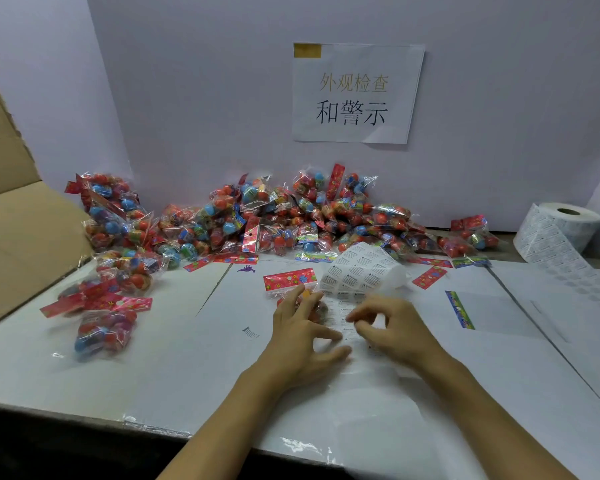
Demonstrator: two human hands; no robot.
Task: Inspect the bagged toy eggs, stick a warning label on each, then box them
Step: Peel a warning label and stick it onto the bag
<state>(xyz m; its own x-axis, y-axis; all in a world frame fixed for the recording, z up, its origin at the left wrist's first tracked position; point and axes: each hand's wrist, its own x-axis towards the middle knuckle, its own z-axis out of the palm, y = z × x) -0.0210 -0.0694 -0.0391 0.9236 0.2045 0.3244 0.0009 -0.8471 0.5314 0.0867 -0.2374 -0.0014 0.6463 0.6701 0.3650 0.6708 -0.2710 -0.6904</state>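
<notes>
A curled strip of white warning labels lies at the table's middle. My left hand presses its near end flat, fingers spread, partly over a bagged toy egg pack with a red header card. My right hand pinches at a label on the strip with thumb and forefinger. A big heap of bagged toy eggs runs along the back wall. A few loose bags lie at the left, blurred.
An open cardboard box stands at the left edge. A large roll of labels sits at the back right, its tail trailing over the table. Loose header cards lie to the right. A paper sign hangs on the wall.
</notes>
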